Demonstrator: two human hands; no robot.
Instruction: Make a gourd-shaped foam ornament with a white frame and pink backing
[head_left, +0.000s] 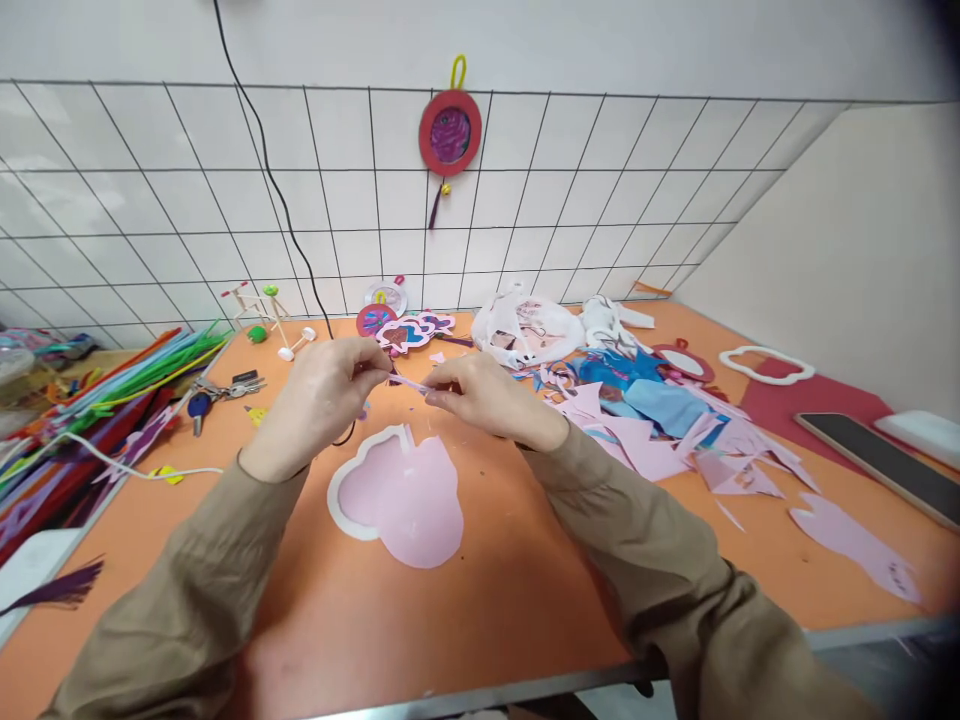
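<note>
My left hand [330,395] and my right hand [487,395] are raised over the table's middle, each pinching one end of a thin pale pink strip [407,382]. Whether it is paper or foam I cannot tell. Just below them on the table lies a pink lobed paper shape [420,505]. Its left part sits against a white scalloped frame [346,515], whose right side is hidden under the pink.
Pink and blue scraps [652,440] and a white plastic bag [525,325] crowd the back right. A phone [885,460] lies far right. Keys [232,385] and colourful pipe cleaners [150,370] are at left. Finished-looking round ornaments [376,320] stand at the back.
</note>
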